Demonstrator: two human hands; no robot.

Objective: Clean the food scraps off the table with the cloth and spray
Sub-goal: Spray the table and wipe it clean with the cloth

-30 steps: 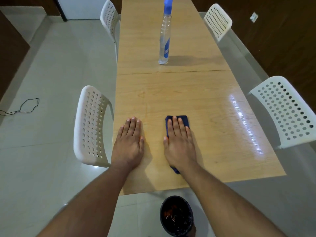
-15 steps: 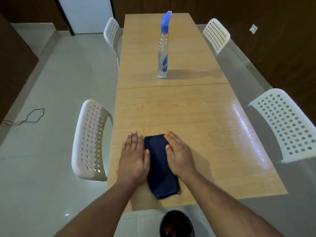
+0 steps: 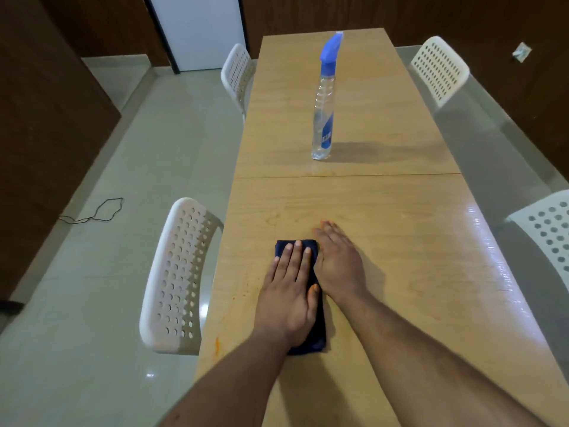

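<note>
Dark blue folded cloth [image 3: 317, 331] lies near the pale wooden tabletop's [image 3: 400, 272] left edge, pressed flat under the left hand [image 3: 291, 291], fingers straight; the right hand [image 3: 340, 263] rests flat alongside. I'd sweep firmly toward the orange smears [image 3: 217, 345], keeping pressure even.

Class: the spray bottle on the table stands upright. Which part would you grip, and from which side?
Grip the clear ribbed body of the spray bottle, below the blue head, probably from the near side. It stands upright and alone beyond the seam of the table, with nothing beside it to block a wrap-around grasp.
</note>
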